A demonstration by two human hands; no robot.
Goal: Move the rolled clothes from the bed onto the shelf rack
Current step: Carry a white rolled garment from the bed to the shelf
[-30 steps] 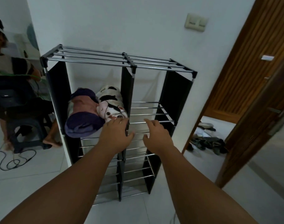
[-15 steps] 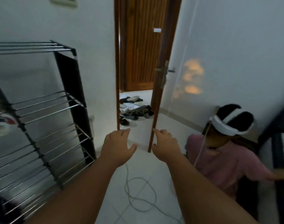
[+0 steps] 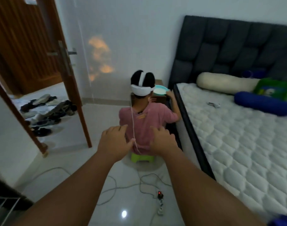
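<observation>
My left hand and my right hand are stretched out in front of me, palms down, fingers apart, holding nothing. The bed with its white quilted mattress fills the right side. At its bottom right corner a scrap of blue cloth shows; I cannot tell whether it is a rolled garment. Only a corner of the black shelf rack shows at the lower left. The rolled clothes on it are out of view.
A person in a pink shirt sits on a green stool between me and the bed's head. Cables and a power strip lie on the tiled floor. An open wooden door stands left. Bolsters and a green pillow lie by the headboard.
My view has swung right, from the shelf rack with its rolled clothes, past the door, to the bed. Both hands stay empty and outstretched.
</observation>
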